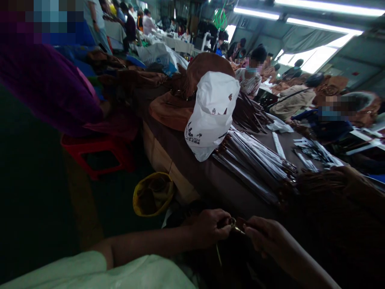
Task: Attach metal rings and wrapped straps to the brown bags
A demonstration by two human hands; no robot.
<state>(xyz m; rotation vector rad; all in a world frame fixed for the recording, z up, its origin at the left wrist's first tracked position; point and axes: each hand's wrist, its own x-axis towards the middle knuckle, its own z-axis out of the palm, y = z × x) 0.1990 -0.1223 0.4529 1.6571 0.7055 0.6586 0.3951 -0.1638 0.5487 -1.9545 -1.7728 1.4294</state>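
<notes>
My left hand [207,228] is closed in a pinch around a small metal ring or clasp [232,222] at the table's near edge. My right hand [264,237] is closed too, its fingertips gripping a small brown strap piece [240,224] that meets the ring. Both hands touch at that point, low in the head view. What lies under them is dark and hard to make out.
A brown table [192,168] carries a white plastic bag [212,114], a stack of wrapped straps [255,160] and brown leather pieces [177,106]. A yellow-rimmed bin [153,194] and red stool [96,154] stand on the floor at left. Several other people sit around.
</notes>
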